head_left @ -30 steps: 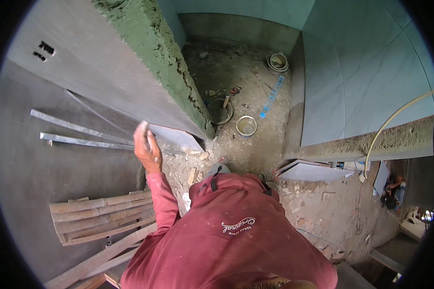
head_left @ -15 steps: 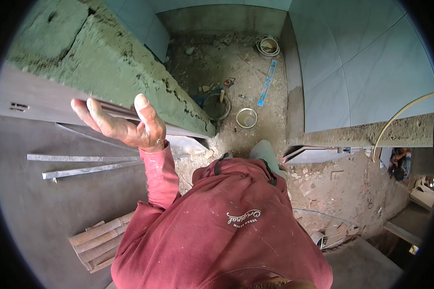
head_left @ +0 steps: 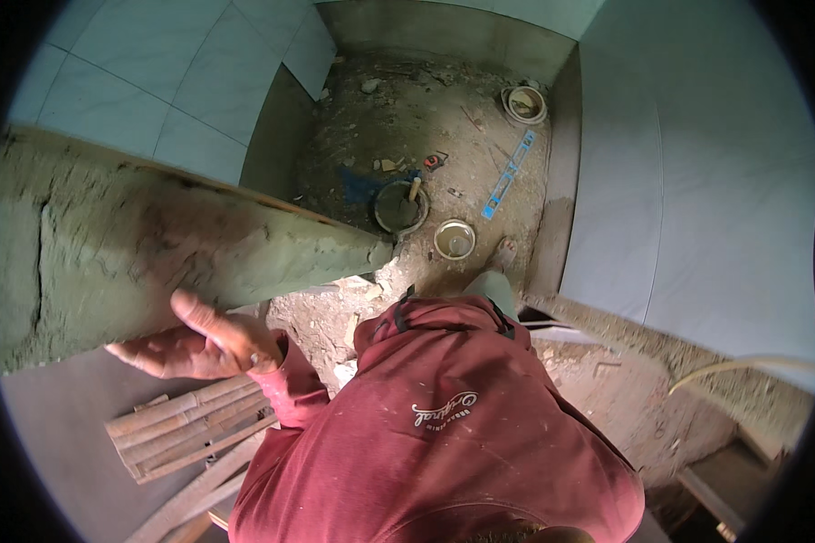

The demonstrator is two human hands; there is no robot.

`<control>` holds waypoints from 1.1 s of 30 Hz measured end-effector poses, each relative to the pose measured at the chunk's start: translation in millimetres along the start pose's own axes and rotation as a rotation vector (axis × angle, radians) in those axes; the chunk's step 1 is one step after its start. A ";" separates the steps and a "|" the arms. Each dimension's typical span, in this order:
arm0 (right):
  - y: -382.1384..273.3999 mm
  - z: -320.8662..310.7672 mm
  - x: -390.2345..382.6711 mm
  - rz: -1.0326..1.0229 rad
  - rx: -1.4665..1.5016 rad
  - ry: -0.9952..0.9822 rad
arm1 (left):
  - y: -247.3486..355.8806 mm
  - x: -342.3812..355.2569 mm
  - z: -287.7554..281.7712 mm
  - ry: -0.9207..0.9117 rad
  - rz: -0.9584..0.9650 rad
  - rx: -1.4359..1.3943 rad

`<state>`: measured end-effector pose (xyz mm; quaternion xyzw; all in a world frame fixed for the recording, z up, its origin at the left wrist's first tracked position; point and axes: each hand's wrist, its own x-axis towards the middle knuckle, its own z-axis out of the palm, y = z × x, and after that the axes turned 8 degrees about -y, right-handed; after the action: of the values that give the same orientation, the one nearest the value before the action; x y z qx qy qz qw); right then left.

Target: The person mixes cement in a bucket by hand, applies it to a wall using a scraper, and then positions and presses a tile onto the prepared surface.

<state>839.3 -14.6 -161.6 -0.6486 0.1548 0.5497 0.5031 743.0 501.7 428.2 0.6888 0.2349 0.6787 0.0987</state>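
Observation:
My left hand (head_left: 199,342) is at the left, with its fingers stretched out and thumb apart. It holds nothing. Behind it is the rough plastered door-jamb face of the wall (head_left: 109,244); whether the fingertips touch its edge, I cannot tell. My right hand is out of sight. Ahead on the floor are a bucket of grey mortar (head_left: 394,222) with a wooden-handled tool in it, and a small pale bucket (head_left: 455,241) holding liquid.
A blue spirit level (head_left: 507,176), a red tape measure (head_left: 435,161) and another pale bucket (head_left: 524,105) lie farther in. Pale tiles (head_left: 127,54) cover the walls. Bamboo slats (head_left: 181,430) are at the lower left. A yellowish hose (head_left: 743,364) curves at the right.
My view and body have turned and moved forward toward the tiled room. My left hand is lower in view, still open. The metal strips at the left have gone out of view.

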 end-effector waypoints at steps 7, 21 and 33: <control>-146.9 -182.0 132.4 0.015 0.599 -0.195 | 24.4 -16.2 53.8 0.187 0.032 0.666; -429.7 -203.8 288.6 -0.200 0.103 -0.316 | -11.0 -16.3 125.1 0.419 0.064 1.311; -497.2 -235.5 245.1 0.082 0.289 -0.148 | -42.0 -20.6 203.6 0.357 0.202 1.466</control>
<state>1430.6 99.6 -160.8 -0.5204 0.2210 0.5882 0.5782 935.5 566.0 378.8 0.4758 0.5739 0.4557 -0.4863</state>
